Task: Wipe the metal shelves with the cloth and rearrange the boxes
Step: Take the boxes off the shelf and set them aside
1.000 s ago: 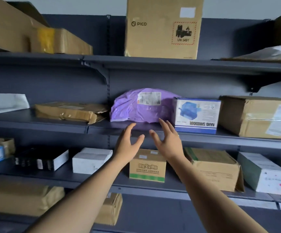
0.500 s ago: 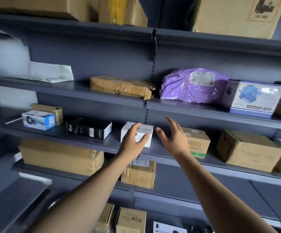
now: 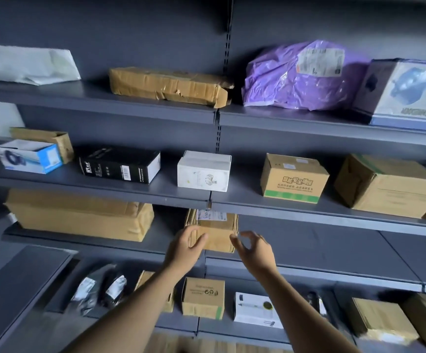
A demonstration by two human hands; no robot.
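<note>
two bare hands flank a small cardboard box on a grey metal shelf

a person's left hand and right hand are held out on either side of a small brown cardboard box. the box sits on a grey metal shelf and has a white label on its top. the left hand is released, with fingers and thumb spread and the thumb in front of the box's left edge. whether skin meets cardboard cannot be told. the right hand is just beside the box's right corner, its fingers loosely curled and grasping nothing.

on the same shelf, well to the left of the left hand, lies a large taped brown carton.

on the shelf above the hands, a white box stands straight over them. a black box and a blue-and-white box stand further left. up and right of the right hand are a brown box with a green band and a larger cardboard box.

higher again, a purple plastic mailer lies above the right hand. a flat crumpled brown parcel lies above the left hand.

on the next shelf down, between the forearms, stands a small box with a recycling mark, with a white printed box beside it. blurred black packets lie down and left of the left hand.
</note>
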